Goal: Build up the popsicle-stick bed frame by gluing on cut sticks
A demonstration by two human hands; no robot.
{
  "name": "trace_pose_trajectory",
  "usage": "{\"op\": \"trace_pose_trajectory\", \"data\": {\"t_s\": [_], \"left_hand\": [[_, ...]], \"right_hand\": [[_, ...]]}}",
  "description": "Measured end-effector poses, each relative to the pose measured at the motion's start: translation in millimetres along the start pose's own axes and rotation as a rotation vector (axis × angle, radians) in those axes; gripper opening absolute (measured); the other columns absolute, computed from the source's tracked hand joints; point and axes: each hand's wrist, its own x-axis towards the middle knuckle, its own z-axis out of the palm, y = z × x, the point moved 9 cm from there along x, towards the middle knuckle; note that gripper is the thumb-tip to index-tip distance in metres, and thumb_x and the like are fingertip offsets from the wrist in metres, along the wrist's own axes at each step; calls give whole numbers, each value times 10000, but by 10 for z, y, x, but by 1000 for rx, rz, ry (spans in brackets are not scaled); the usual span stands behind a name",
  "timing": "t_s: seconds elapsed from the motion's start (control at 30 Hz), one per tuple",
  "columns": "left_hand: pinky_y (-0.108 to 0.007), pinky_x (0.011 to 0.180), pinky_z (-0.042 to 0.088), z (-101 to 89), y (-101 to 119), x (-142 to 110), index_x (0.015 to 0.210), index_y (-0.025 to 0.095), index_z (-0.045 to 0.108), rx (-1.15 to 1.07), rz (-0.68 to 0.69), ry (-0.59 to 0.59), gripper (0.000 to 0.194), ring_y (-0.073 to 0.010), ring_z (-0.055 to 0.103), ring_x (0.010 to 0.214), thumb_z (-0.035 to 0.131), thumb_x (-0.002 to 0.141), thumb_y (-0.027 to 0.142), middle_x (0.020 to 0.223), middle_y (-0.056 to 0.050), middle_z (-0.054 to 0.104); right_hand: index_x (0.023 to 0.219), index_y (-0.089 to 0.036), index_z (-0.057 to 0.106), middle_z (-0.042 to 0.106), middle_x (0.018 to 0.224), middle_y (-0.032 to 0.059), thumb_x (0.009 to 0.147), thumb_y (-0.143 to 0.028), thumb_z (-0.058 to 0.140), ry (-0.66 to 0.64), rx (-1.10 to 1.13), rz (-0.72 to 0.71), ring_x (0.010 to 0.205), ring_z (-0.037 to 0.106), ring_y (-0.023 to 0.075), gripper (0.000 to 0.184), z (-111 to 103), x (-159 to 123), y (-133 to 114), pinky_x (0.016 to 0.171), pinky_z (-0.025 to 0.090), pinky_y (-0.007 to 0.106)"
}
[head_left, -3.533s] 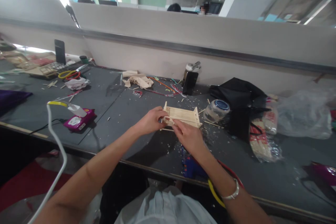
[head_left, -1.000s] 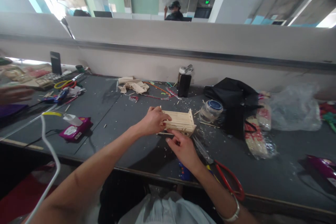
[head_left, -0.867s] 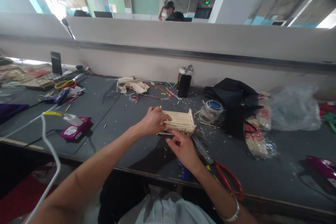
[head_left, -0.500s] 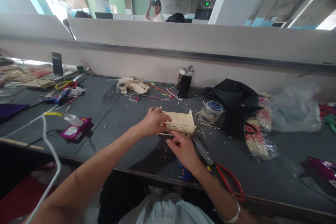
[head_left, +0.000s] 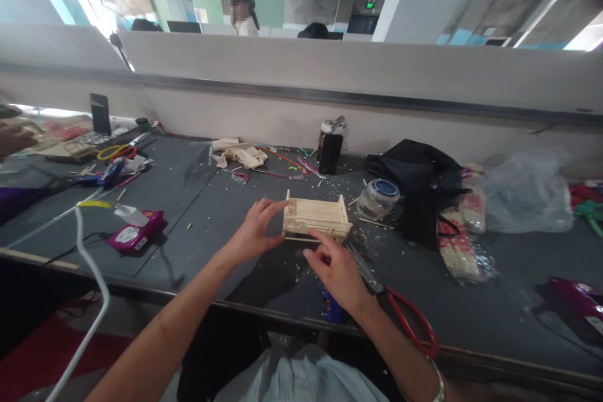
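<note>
A small model made of pale wooden sticks (head_left: 318, 212), like a tiny bench or bed with corner posts, stands on the dark table in front of me. My left hand (head_left: 254, 231) is at its left end, thumb and fingers spread apart, fingertips by the left posts. With the index finger stretched out, my right hand (head_left: 340, 269) touches the model's front edge; its other fingers are curled and nothing shows in them. Red-handled scissors (head_left: 409, 320) lie partly under my right forearm. Beside them is a blue tool (head_left: 332, 308), partly hidden by the right hand.
Right of the model are a clear jar with a blue lid (head_left: 379, 198), a black bag (head_left: 419, 169) and packs of sticks (head_left: 459, 251). A phone (head_left: 330, 154) stands behind. Leftward sit a purple device (head_left: 136, 231) and a white cable (head_left: 87, 264). Scraps litter the table.
My left hand has drawn back from the model's top to its left end, and its fingers have spread. The right hand has stayed almost in place at the front edge.
</note>
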Motion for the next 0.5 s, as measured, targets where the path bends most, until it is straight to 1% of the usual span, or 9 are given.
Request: {"op": "trace_pose_trajectory", "data": {"t_s": [0.13, 0.23, 0.33, 0.4, 0.5], "left_hand": [[-374, 879, 437, 124, -197, -174, 1308, 245, 443, -150, -148, 186, 641, -196, 526, 950, 646, 709, 138, 1014, -39, 574], [-340, 849, 459, 221, -234, -235, 1275, 248, 476, -264, -186, 269, 570, -167, 556, 893, 636, 734, 170, 980, -21, 600], [-316, 829, 475, 236, -255, -271, 1256, 240, 489, -320, -223, 351, 523, -143, 569, 840, 626, 753, 199, 938, -7, 606], [-310, 815, 481, 210, -276, -288, 1237, 238, 500, -319, -245, 403, 501, -134, 564, 819, 624, 753, 197, 928, -3, 603], [-300, 791, 482, 183, -294, -282, 1218, 240, 509, -301, -246, 423, 487, -126, 546, 791, 628, 748, 190, 923, 0, 589]], "right_hand": [[1251, -146, 528, 506, 543, -77, 840, -293, 523, -3, 41, 12, 524, 496, 126, 436, 40, -5, 15, 575, 412, 230], [1271, -143, 504, 507, 539, -79, 842, -297, 522, 4, 57, 18, 522, 500, 125, 457, 56, -18, 27, 567, 416, 224], [1277, -150, 503, 516, 542, -78, 852, -285, 518, 8, 41, -4, 525, 509, 122, 446, 101, -33, 16, 581, 424, 220], [1260, -167, 529, 556, 563, -61, 860, -273, 518, 16, -44, -41, 532, 528, 126, 413, 144, -40, -18, 597, 432, 226], [1186, -195, 607, 658, 713, 22, 891, -243, 481, 119, -332, -177, 656, 594, 157, 325, 103, -48, -202, 678, 442, 259]]}}
